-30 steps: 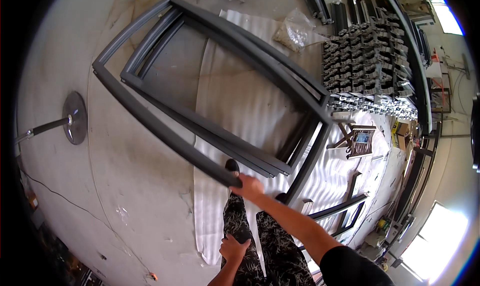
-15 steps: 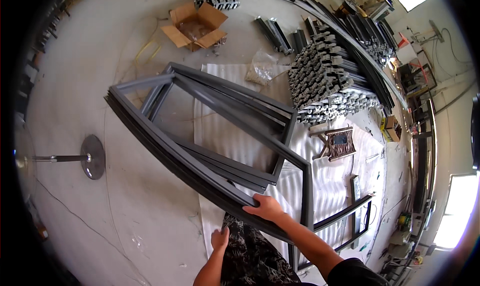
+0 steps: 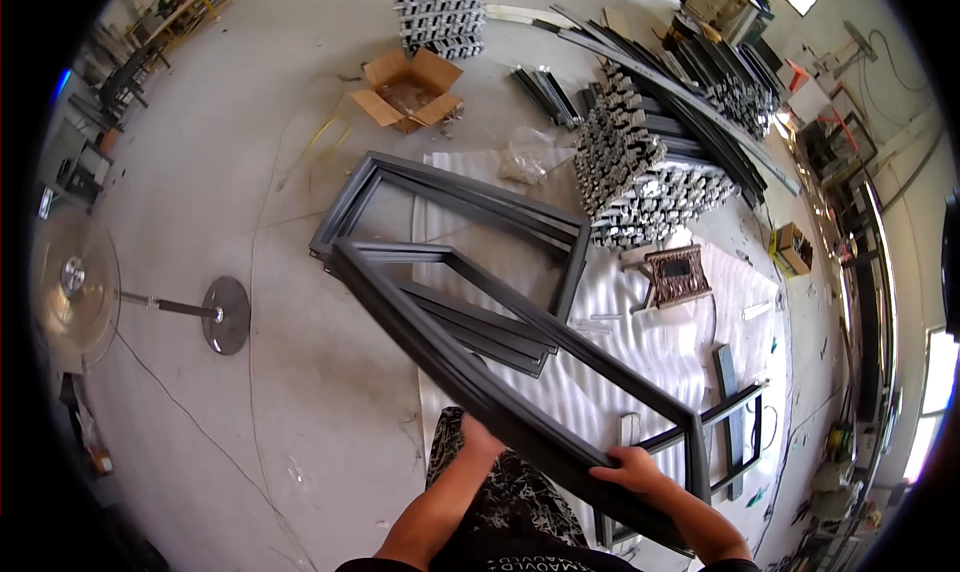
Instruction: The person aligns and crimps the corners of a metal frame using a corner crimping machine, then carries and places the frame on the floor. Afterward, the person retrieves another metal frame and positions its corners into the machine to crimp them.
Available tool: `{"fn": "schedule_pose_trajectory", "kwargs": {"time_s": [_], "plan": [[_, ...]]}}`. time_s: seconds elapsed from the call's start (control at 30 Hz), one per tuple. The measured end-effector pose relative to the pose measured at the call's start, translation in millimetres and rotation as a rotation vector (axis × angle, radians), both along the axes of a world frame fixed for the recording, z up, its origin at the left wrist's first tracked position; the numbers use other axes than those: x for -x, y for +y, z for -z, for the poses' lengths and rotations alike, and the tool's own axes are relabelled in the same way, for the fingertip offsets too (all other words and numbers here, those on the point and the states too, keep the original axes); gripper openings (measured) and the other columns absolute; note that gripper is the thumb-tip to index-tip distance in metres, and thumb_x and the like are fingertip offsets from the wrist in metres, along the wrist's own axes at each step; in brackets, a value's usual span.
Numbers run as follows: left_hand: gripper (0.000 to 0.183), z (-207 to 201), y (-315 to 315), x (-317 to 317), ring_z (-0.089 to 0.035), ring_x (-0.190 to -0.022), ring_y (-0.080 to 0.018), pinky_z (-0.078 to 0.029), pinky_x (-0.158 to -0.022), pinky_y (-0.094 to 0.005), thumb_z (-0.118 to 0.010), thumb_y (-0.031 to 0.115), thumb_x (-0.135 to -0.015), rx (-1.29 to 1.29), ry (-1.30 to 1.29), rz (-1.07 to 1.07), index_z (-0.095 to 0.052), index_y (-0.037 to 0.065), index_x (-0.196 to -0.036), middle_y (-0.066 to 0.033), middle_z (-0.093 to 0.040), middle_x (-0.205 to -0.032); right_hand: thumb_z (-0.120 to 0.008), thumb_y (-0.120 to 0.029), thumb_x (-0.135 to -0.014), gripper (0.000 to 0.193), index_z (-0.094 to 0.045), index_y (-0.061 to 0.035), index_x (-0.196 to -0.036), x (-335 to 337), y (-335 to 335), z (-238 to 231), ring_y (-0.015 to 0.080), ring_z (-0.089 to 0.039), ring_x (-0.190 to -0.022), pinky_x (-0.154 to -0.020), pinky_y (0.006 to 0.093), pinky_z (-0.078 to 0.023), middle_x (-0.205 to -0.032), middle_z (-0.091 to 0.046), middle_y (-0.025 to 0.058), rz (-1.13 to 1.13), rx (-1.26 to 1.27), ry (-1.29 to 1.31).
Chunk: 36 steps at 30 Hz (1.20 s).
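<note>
A dark grey window frame (image 3: 430,354) is tilted across the front of my body, its long near side running from upper left to lower right. My right hand (image 3: 632,472) is closed round that near side towards its right end. Beside the same side, further left, is my left hand (image 3: 482,438); its fingers are blurred and partly hidden, and I cannot tell whether they grip. Beyond the held frame, several similar grey frames (image 3: 470,190) lie stacked on a white foam sheet (image 3: 640,372).
A smaller dark frame (image 3: 757,427) lies at the right, near a low woven stool (image 3: 680,276). Stacked metal profiles (image 3: 650,187) stand behind. An open cardboard box (image 3: 408,97) sits at the back, a clear plastic bag (image 3: 527,157) nearer. At left is a standing fan (image 3: 75,277).
The held frame has shifted right and nearer to me, its far left corner swinging inward. My right hand moved right with it. My left hand rose from beside my leg to the frame's near side.
</note>
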<state>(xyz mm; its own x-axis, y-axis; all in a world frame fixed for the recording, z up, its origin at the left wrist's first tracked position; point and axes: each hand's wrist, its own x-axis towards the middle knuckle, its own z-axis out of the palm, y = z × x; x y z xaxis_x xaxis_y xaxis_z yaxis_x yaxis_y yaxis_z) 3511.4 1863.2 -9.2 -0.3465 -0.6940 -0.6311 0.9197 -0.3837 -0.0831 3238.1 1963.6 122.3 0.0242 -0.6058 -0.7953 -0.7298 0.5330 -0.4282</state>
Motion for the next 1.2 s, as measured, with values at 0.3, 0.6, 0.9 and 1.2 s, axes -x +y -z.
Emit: {"fn": "schedule_pose_trajectory", "kwargs": {"time_s": [0.3,0.6,0.9,1.2], "plan": [[0.031,-18.3,8.2,154.6,-0.066,-0.106,-0.0263,-0.053,-0.096,-0.0447,-0.047,0.032,-0.101,-0.177,0.024,0.235,-0.065,0.009,-0.113,-0.0084,-0.070,-0.111,-0.055,-0.061,-0.093,0.066,-0.069,0.0017,-0.110,21.2,-84.3,-0.1,0.0325,-0.068,-0.092,-0.084,0.0419,-0.051,-0.098,-0.072,0.0206,0.160,0.138,0.122],[0.048,-18.0,-84.5,139.3,-0.068,-0.090,-0.0278,-0.054,-0.088,-0.0488,-0.040,0.045,-0.101,0.109,-0.081,0.355,-0.065,0.005,-0.097,-0.0121,-0.071,-0.095,-0.055,-0.056,-0.097,0.063,-0.069,0.0029,-0.113,77.3,-10.7,58.1,0.0278,-0.068,-0.097,-0.088,0.0385,-0.051,-0.099,-0.073,0.0211,0.386,0.266,0.100],[0.045,-68.2,-167.3,194.2,-0.067,-0.103,-0.0231,-0.056,-0.090,-0.0413,-0.073,0.040,-0.091,0.253,-0.443,0.853,-0.064,0.006,-0.118,-0.0063,-0.070,-0.110,-0.056,-0.061,-0.093,0.060,-0.067,-0.0025,-0.098,93.0,122.9,10.4,0.0349,-0.067,-0.086,-0.077,0.0449,-0.050,-0.087,-0.069,0.0216,0.659,0.166,0.157],[0.038,-159.2,-13.2,370.6,-0.066,-0.102,-0.0226,-0.056,-0.087,-0.0393,-0.068,0.036,-0.096,0.203,-0.531,1.301,-0.062,0.006,-0.120,-0.0051,-0.067,-0.113,-0.052,-0.056,-0.096,0.057,-0.068,-0.0022,-0.103,112.8,301.3,-61.1,0.0291,-0.065,-0.082,-0.078,0.0418,-0.050,-0.085,-0.068,0.0180,1.016,-0.026,0.154]]}}
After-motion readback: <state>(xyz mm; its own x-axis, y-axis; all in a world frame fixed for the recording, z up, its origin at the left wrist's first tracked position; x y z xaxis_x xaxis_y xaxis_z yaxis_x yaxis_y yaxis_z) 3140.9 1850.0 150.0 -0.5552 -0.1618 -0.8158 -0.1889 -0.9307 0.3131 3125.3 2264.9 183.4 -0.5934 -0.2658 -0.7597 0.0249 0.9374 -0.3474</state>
